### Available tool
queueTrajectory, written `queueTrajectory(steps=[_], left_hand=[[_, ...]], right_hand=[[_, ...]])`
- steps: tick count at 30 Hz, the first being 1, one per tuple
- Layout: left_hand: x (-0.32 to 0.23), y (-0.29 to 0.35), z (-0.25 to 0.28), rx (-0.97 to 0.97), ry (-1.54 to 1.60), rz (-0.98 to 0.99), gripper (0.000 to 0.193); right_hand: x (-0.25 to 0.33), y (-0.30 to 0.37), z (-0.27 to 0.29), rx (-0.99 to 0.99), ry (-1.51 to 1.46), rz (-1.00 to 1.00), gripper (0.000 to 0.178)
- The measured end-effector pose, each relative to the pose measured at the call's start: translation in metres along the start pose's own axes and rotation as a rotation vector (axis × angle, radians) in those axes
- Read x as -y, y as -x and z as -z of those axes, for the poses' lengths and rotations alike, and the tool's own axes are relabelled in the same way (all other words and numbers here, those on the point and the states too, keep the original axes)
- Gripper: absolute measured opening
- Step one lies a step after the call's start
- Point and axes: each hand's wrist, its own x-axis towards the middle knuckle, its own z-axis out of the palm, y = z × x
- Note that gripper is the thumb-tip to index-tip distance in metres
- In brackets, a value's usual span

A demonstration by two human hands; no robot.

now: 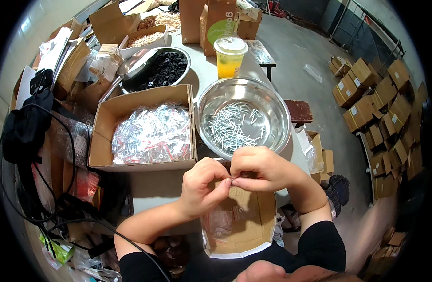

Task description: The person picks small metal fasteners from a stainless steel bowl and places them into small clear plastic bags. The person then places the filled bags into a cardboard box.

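Observation:
My left hand (pixel 204 185) and my right hand (pixel 258 170) meet fingertip to fingertip over the near end of the table. Both are closed in a pinch, and whatever sits between the fingers is too small to make out. Beneath them lies a shallow cardboard tray (pixel 258 235) with a few small clear zip bags (pixel 220 223) in it. Just beyond my right hand stands a steel bowl (pixel 281 117) holding a heap of silvery screws (pixel 230 127). To its left, an open cardboard box (pixel 101 141) is filled with clear zip bags (pixel 150 134) with red strips.
A second steel bowl (pixel 188 58) of black parts (pixel 166 70) stands farther back, near a lidded cup of yellow drink (pixel 230 58). Black cables (pixel 72 155) hang along the left side. Stacked cartons (pixel 361 113) line the floor at right.

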Motion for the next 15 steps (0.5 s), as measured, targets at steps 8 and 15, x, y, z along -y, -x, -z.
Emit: queueTrajectory(steps=[8,15], left_hand=[[0.0,-0.001,0.006,0.036,0.122,0.02,0.007],[-0.003,0.0,0.003,-0.058,0.408,0.378,0.009]], right_hand=[[-0.006,-0.003,-0.007,0.022,-0.149,0.03,0.012],[-0.017,-0.003,-0.002,-0.002,-0.194,-0.05,0.011]])
